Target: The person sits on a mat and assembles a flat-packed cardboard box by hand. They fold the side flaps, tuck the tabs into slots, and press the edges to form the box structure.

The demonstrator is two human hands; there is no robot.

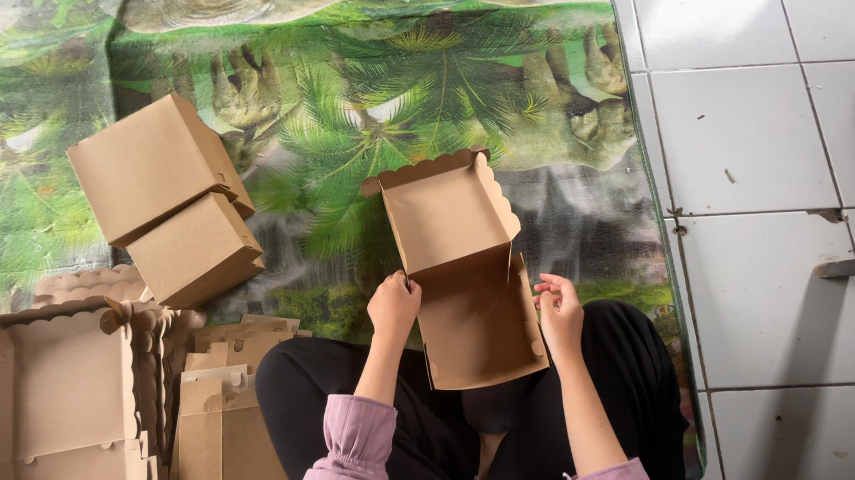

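Person sits cross-legged on a green palm-and-dinosaur printed floor mat (377, 96), both hands on a brown kraft cardboard box with a scalloped-edge lid (460, 272), which rests over the lap in black trousers, lid open and tipped away from the person. Left hand (394, 305) curled around the box's left wall, fingers closed onto the edge (thumb side hidden, so grip depth unclear). Right hand (558, 314) at the right wall, fingers partly bent, tips pinching or pressing the side flap. Pink sleeves on both arms. To the left on the mat, two closed brown cardboard boxes (165, 197) touching each other; below them a stack of flat unfolded scalloped cardboard blanks (66, 395). White tiled floor (785, 145) right of the mat.
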